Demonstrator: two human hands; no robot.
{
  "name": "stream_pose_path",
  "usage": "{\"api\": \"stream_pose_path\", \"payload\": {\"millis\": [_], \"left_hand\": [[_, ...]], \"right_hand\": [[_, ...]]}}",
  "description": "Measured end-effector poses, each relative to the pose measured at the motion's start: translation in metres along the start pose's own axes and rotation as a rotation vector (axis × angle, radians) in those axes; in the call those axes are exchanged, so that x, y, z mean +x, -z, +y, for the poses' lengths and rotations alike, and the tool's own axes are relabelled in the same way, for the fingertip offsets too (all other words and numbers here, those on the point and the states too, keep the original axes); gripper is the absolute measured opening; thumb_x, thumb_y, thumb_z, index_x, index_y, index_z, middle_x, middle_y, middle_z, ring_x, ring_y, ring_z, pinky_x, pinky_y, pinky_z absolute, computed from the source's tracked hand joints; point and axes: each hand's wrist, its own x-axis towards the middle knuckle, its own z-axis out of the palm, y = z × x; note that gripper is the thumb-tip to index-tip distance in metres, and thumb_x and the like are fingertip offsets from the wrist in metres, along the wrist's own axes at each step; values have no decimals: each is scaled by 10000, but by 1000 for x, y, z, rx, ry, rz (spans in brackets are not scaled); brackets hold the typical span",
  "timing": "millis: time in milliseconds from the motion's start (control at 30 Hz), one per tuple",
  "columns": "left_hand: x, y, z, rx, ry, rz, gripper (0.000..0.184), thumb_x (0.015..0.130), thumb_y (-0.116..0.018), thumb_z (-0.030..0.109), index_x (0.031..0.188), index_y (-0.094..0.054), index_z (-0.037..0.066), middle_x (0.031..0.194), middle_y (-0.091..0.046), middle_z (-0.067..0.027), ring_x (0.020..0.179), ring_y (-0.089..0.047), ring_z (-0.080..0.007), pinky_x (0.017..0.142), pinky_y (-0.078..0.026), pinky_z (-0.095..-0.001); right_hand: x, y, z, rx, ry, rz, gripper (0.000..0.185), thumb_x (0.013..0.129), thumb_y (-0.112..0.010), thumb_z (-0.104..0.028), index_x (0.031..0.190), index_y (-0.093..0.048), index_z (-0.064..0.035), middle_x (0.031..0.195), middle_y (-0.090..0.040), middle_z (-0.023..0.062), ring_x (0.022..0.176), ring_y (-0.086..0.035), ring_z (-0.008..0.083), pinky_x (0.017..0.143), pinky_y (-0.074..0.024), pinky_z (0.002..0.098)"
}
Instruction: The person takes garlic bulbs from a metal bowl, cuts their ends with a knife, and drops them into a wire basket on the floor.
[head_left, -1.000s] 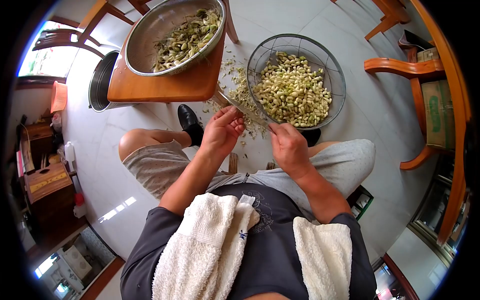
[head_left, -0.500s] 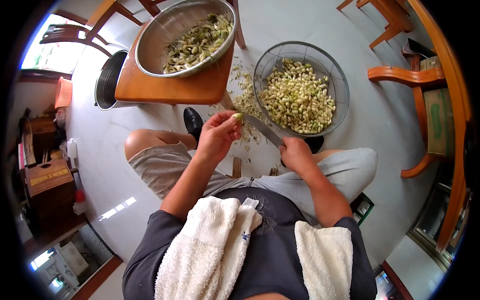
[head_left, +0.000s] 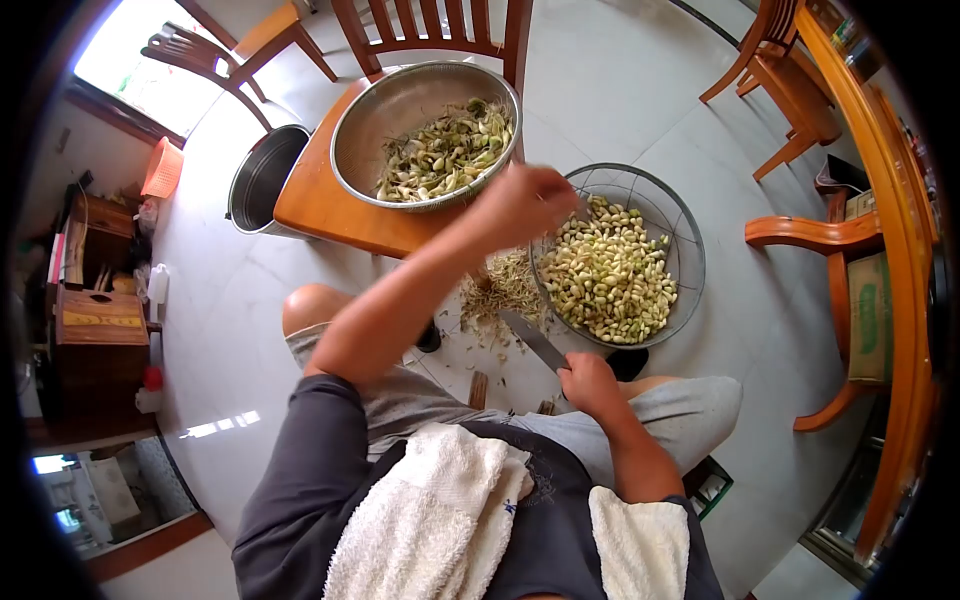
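My left hand [head_left: 532, 205] is stretched out over the left rim of the wire basket [head_left: 690, 235], its fingers blurred; whether anything is in them cannot be made out. In the basket lies a heap of pale, trimmed bulbs [head_left: 615, 270]. Wrapped round the handle of a knife [head_left: 535, 340], my right hand [head_left: 592, 383] is above my lap, with the blade pointing up and left. A metal colander [head_left: 350, 150] with untrimmed, stalky bulbs [head_left: 450, 150] stands on a wooden chair [head_left: 330, 215], left of the basket.
Dry trimmings [head_left: 505, 290] lie on the floor between chair and basket. A metal bucket [head_left: 262, 180] stands left of the chair. Wooden furniture [head_left: 815, 235] and a cardboard box [head_left: 870, 320] are at the right. White towels [head_left: 430, 500] hang over my chest.
My left hand has moved from beside the blade, where it held a bulb, up and right to the basket. My right hand keeps the knife, lower in view. The view has shifted upward.
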Motion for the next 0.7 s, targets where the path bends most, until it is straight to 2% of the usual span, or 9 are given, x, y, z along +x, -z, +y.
{"api": "stream_pose_path", "payload": {"millis": [67,167,200,300,433,533,600,667,700], "left_hand": [[15,43,6,129,34,176,216,851,-594,168,964,-654,-7,725,-640,-54,619,-601,-110,571,-505,-265],[73,111,-55,411,-33,320,181,830,-609,156,914,-666,6,719,-644,-57,621,-614,-106,566,-505,-263],[85,125,-69,469,-35,339,143,781,-604,145,870,-681,63,812,-678,-124,754,-655,-263,702,-509,-356],[109,137,-100,645,-121,250,170,762,-629,155,903,-683,76,875,-676,-129,834,-649,-279,758,-509,-369],[118,121,-103,914,-186,132,267,703,-552,43,929,-685,93,902,-661,-160,895,-624,-319,800,-495,-391],[121,119,-94,900,-114,5,297,677,-539,50,937,-675,95,808,-654,-176,753,-627,-358,689,-495,-445],[119,116,-83,967,-37,3,169,703,-552,77,848,-641,75,786,-645,-178,746,-623,-359,674,-490,-451],[119,128,-96,984,-233,35,120,705,-576,78,819,-609,62,783,-634,-166,767,-610,-360,668,-474,-446],[117,134,-94,963,-141,-24,143,695,-613,87,835,-600,62,780,-630,-155,743,-608,-347,651,-475,-432]], "right_hand": [[-1,3,-3,6,17,-6,156,784,-571,-162,770,-606,-11,765,-609,230,774,-589,414,708,-467,484],[0,1,-6,4,40,-25,176,787,-581,-183,769,-602,-9,755,-604,233,762,-585,415,692,-463,487],[1,0,-6,-1,48,-32,187,786,-586,-193,769,-599,-7,751,-602,236,756,-582,417,684,-460,490],[5,-10,-1,22,105,-38,184,792,-578,-199,783,-602,-17,750,-601,223,750,-578,414,681,-454,493],[7,-10,-2,-14,102,-125,148,800,-542,-161,808,-596,-23,796,-614,210,783,-594,398,704,-467,489],[10,-13,2,13,108,-133,156,801,-529,-160,810,-593,-18,796,-610,213,780,-592,402,691,-465,493],[7,-10,0,22,102,-135,159,798,-525,-159,810,-595,-17,789,-612,213,777,-592,404,685,-466,494],[7,-9,0,27,98,-118,160,799,-534,-167,810,-597,-20,779,-611,212,769,-589,406,681,-463,494],[6,-10,0,34,94,-108,162,801,-546,-177,811,-598,-24,772,-610,211,762,-586,407,680,-460,493]]}}
